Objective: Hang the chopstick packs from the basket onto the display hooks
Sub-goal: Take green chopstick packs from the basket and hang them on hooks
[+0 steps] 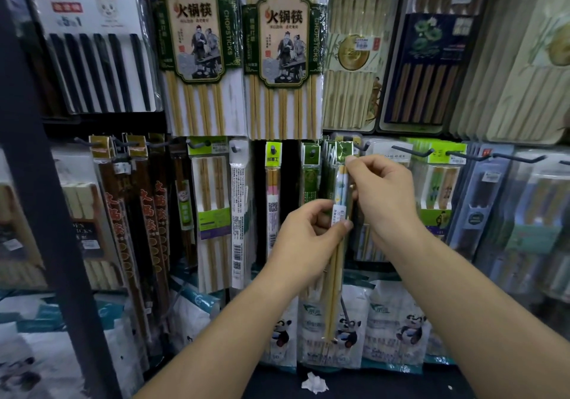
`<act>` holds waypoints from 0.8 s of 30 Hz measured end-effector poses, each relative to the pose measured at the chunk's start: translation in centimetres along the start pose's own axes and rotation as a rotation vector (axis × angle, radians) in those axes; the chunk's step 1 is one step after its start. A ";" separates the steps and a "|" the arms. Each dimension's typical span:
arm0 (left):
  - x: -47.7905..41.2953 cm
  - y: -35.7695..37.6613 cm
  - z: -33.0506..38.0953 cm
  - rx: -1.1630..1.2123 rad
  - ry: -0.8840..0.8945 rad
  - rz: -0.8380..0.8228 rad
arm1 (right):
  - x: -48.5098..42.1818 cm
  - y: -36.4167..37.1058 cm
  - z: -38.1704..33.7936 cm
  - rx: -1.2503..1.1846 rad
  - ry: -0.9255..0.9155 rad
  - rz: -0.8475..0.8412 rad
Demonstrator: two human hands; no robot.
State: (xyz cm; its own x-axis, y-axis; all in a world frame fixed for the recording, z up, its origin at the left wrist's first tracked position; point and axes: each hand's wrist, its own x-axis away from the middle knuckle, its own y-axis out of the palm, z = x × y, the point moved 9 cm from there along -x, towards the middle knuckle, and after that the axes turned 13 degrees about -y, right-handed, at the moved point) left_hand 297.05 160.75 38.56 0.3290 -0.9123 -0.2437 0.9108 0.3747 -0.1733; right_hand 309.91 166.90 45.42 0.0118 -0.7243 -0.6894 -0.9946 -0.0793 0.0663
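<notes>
Head view, single entry.

Item: one narrow chopstick pack [341, 183], clear sleeve, green header card at top, pale sticks running down below. Position: upright, in front of the lower row of the display, header level with the hook line, just beside a bunch of like packs [328, 164] already hung to its left. I cannot tell whether the header hole is on a hook; the hook itself is hidden behind the card. Basket: not in view.

Left hand [308, 235]: reaches in from below, forearm angled up, holds the pack at its middle. Thumb lies across the white label, the other fingers are curled behind.

Right hand [385, 195]: comes in from the right, wrist bent, fingers [351, 160] pinching the top of the pack just under the header.

Step, as I judge it: hanging this pack, at the point of seating the header. Next move calls for lining the hole with the hook tip and pushing the card back, the lower hand keeping the pack straight.

Other stock: bare hooks [411, 152] to the right; large packs [197, 44] in the row above; panda bags [348, 327] below; a paper scrap [314, 383] on the dark shelf.
</notes>
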 end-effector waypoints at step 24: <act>2.1 1.0 3.0 -0.674 0.227 0.278 | 2.0 -1.1 3.6 0.180 -0.103 -0.094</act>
State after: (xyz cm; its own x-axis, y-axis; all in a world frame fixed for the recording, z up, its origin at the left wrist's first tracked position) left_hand 299.40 158.75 40.73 0.3980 -0.7408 -0.5411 0.4288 0.6716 -0.6042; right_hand 310.67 168.03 41.40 0.1042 -0.6450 -0.7570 -0.9920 -0.0131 -0.1254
